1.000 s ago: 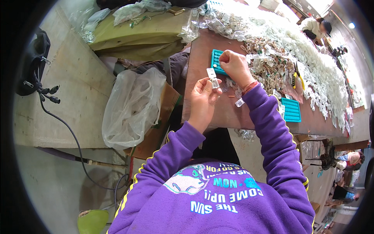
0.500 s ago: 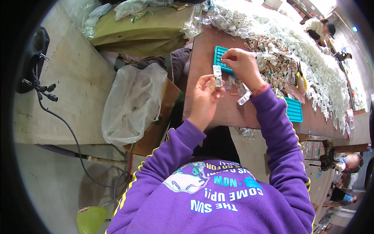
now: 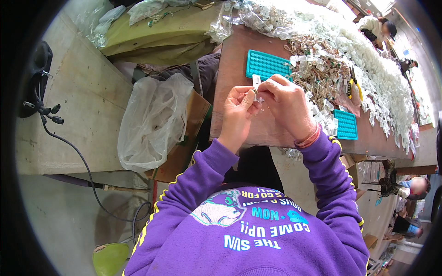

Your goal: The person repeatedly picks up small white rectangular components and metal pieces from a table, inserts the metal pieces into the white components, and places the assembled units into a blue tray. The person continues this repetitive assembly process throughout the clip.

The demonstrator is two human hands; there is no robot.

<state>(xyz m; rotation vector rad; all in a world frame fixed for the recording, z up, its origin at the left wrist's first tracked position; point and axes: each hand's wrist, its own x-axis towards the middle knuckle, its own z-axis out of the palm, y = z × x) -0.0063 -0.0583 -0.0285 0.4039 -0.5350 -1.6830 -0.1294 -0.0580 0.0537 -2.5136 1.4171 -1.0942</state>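
Between the thumb and fingers of my left hand (image 3: 239, 110) is a small clear plastic box (image 3: 256, 81), its hinged lid standing up. My right hand (image 3: 291, 105) meets it there, thumb and fingers pinched together over the box. Whatever those right fingertips hold is too small and hidden to make out. Just beyond both hands lies a teal tray (image 3: 264, 63) with rows of small round hollows. Close by the right wrist are several small white pieces (image 3: 324, 118) at the edge of a pile.
A second teal tray (image 3: 346, 125) lies right of my right wrist. Pliers with yellow handles (image 3: 353, 87) rest on a heap of brown cords and tags (image 3: 317, 66). White pieces (image 3: 368, 83) cover the table's far side. A plastic bag (image 3: 154, 122) stands at left. Another person (image 3: 375, 30) sits beyond.
My right hand has come back from the teal tray to the box in my left hand. The left hand stays nearly in place. The whole view has shifted slightly.
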